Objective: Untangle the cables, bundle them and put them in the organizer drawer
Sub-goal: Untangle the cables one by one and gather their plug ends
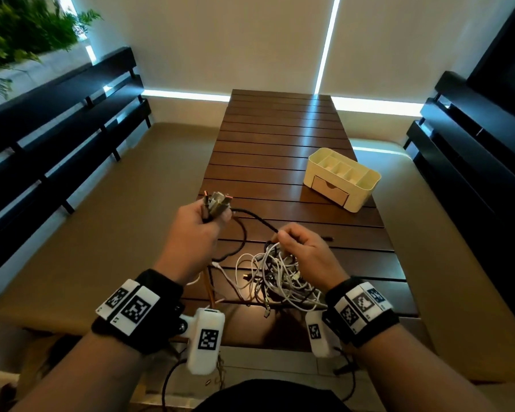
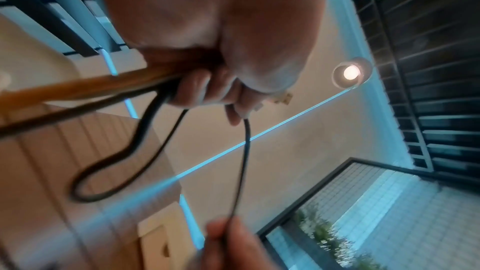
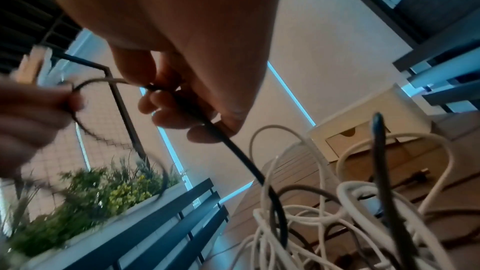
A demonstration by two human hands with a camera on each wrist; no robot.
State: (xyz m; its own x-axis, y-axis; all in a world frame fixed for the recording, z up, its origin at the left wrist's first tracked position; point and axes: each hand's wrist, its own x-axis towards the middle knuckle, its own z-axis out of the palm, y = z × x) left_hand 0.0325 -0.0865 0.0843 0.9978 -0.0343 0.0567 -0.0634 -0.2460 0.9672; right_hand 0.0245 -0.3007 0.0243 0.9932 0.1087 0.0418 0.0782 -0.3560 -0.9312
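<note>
No readable words, brands or numbers anywhere. Only markings: black-and-white square fiducial codes on white tags on the left wristband [image 1: 131, 309] and right wristband [image 1: 361, 304], and on the white camera housings [image 1: 206, 337] under each wrist. Organizer [image 1: 342, 178]: unlabelled.

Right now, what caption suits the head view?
Left hand grips gathered plugs; right hand pinches thin black cable.

White and black cables [image 1: 275, 278], cream organizer [image 1: 344, 178], brown slatted table [image 1: 280, 138].
</note>
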